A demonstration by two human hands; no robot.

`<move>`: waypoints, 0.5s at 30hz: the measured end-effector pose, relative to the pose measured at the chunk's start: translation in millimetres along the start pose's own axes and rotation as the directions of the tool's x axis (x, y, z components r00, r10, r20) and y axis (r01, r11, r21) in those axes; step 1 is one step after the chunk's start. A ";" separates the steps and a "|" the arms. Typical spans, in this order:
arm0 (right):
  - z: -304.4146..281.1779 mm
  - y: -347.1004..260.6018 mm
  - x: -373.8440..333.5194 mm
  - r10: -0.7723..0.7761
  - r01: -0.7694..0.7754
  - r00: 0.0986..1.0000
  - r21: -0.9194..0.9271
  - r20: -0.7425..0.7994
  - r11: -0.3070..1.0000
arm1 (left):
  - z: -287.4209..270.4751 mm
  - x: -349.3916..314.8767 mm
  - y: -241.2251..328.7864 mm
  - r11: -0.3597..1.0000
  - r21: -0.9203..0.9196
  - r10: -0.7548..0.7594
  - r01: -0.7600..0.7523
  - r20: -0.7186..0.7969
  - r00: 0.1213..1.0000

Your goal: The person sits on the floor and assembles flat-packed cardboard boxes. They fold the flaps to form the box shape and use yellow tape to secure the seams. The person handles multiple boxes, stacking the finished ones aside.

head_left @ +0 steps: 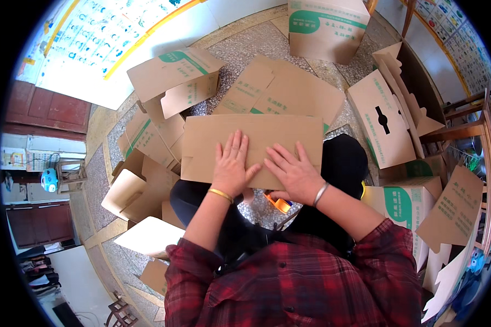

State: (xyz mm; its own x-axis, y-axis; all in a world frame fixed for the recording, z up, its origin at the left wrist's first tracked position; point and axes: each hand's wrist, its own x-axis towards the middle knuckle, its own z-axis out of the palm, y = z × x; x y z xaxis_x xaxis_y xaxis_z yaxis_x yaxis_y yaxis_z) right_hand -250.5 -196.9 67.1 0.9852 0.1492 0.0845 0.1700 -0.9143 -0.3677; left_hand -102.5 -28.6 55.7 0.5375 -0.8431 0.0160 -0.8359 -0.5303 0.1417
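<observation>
A plain brown cardboard box (202, 131) rests across my lap, its broad face turned up. My left hand (233, 169) lies flat on that face, fingers stretched out and pointing away from me. To its right, my right hand (295, 173) presses on the same face with its fingers spread. Below the box's near edge, between my knees, an orange tape dispenser (279, 203) is partly visible. Just beyond the box lies a flattened brown carton (289, 90) with green print.
Open cartons lie to my left, including a brown one (142, 188) and a printed one (174, 76). A printed box (327, 32) stands far ahead. At right are a carton with a slotted handle hole (382, 120), a white-and-green box (406, 204) and a wooden chair (466, 128).
</observation>
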 end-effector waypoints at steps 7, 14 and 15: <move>-34.9 63.6 -19.7 0.531 0.012 0.731 0.785 -0.429 0.619 | -7.2 22.4 -39.2 0.999 -0.004 -0.051 0.051 0.023 0.998; -12.3 74.8 -51.5 0.586 -0.115 0.745 0.804 -0.319 0.583 | -3.2 33.0 -77.2 0.994 -0.093 -0.052 0.051 -0.011 0.999; -10.4 72.7 -49.3 0.538 -0.124 0.759 0.729 -0.367 0.673 | -3.9 34.7 -77.0 0.994 -0.093 -0.059 0.058 -0.007 0.998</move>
State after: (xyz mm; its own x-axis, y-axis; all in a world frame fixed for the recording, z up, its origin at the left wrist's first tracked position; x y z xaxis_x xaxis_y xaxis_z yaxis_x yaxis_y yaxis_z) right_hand -286.9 -274.6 45.9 0.8308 -0.5169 0.2065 0.0086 -0.3590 -0.9333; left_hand -19.0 -16.6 49.2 0.5865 -0.8098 0.0144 -0.7894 -0.5676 0.2337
